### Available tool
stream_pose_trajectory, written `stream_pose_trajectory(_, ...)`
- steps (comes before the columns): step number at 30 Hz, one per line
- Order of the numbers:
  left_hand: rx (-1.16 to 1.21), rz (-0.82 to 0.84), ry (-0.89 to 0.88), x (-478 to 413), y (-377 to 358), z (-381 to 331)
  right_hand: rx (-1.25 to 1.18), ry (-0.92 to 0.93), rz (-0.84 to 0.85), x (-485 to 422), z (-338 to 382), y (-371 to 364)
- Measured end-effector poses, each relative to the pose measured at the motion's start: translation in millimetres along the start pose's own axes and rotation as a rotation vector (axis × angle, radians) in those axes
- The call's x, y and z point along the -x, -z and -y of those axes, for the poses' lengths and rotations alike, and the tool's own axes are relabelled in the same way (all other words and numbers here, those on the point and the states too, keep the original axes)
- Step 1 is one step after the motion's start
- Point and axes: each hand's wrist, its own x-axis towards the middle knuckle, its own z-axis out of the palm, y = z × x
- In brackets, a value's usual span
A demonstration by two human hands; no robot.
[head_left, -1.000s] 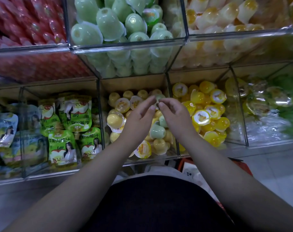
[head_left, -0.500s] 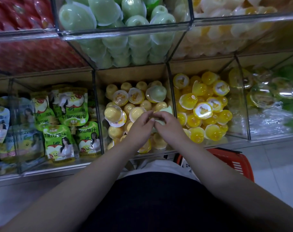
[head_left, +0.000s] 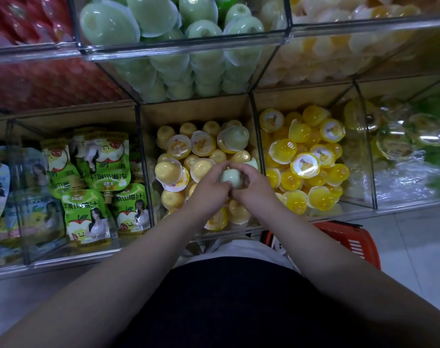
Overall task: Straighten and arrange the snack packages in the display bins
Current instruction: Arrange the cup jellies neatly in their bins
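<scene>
My left hand (head_left: 210, 183) and my right hand (head_left: 255, 182) meet over the middle lower bin (head_left: 196, 109), which is full of pale yellow jelly cups (head_left: 172, 172). Together they grip a pale green jelly cup (head_left: 230, 175) held just above the pile. Another pale green cup (head_left: 235, 139) lies at the back right of the same bin. A third green edge (head_left: 252, 163) shows behind my right hand.
Bright yellow jelly cups (head_left: 304, 164) fill the bin to the right. Green juice pouches (head_left: 88, 214) stand in the bin to the left. Above, a clear bin holds green jelly cups (head_left: 163, 23). A red shopping basket (head_left: 349, 244) sits on the floor by my right side.
Both hands dropped from the back of the yellow bin to its middle and closed round a pale green cup, which now sits lifted between them.
</scene>
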Motion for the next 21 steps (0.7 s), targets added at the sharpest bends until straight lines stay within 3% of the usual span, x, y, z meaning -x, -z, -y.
stream_pose_trajectory(13, 0.143, 0.025, -0.163, 28.1, 40.1, -37.1, -0.084, 0.174, 0.067, 21.4, 62.2, 30.4)
stream_pose_trajectory(21, 0.207, 0.071, -0.312, 46.9, 48.5, -85.4, -0.283, 0.301, 0.102, 35.6, 107.4, 45.6)
